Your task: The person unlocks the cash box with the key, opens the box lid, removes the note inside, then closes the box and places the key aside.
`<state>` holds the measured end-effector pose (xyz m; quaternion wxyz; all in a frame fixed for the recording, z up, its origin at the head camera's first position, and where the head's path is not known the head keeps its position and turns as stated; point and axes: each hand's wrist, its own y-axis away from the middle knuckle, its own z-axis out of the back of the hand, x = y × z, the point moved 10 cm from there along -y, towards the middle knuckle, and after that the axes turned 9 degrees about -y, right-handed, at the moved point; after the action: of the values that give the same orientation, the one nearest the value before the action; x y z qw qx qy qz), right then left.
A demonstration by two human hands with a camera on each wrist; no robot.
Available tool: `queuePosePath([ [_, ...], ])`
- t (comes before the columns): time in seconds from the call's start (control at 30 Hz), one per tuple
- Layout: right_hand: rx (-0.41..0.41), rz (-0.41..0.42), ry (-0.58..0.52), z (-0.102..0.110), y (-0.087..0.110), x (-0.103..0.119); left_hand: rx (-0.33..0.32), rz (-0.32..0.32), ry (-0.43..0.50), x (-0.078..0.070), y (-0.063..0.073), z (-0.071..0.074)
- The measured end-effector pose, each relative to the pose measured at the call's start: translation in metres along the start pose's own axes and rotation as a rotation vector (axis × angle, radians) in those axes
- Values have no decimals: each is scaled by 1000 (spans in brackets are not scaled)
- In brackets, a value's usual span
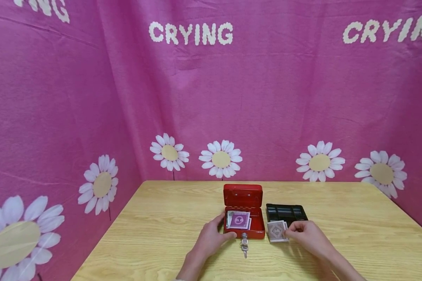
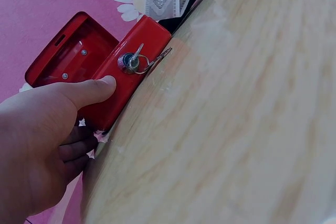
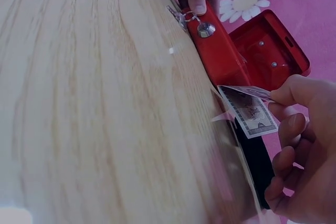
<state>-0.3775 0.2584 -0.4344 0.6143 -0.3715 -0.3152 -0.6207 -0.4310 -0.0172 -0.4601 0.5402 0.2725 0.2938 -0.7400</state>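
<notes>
A red cash box [image 1: 256, 234] stands on the table with its lid [image 1: 243, 196] raised. My left hand [image 1: 210, 237] holds its front left corner, thumb on the front wall and fingers along the side. Inside, a purple banknote [image 1: 239, 221] tops some pale notes on the left. Keys on a ring [image 1: 244, 246] hang from the front lock [image 2: 128, 63]. Beside the box, my right hand [image 1: 310, 236] pinches grey-brown banknotes [image 1: 276, 231] between thumb and forefinger. In the right wrist view these notes [image 3: 252, 113] fan apart, one angled over another, above the black tray.
A black compartment tray [image 1: 285, 212] lies just right of the box, its front partly hidden by the notes and my right hand. Wood-grain tabletop [image 1: 168, 218] surrounds everything. Pink fabric [image 1: 267, 97] with daisies and lettering hangs behind and at the sides.
</notes>
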Motion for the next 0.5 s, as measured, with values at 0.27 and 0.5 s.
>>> queuePosePath([
  [0.27,11,-49,-7,-5,-3,-11,0,1,1,1,0,0],
  [0.5,19,9,49,-4,-3,-12,4,7,4,0,1,0],
])
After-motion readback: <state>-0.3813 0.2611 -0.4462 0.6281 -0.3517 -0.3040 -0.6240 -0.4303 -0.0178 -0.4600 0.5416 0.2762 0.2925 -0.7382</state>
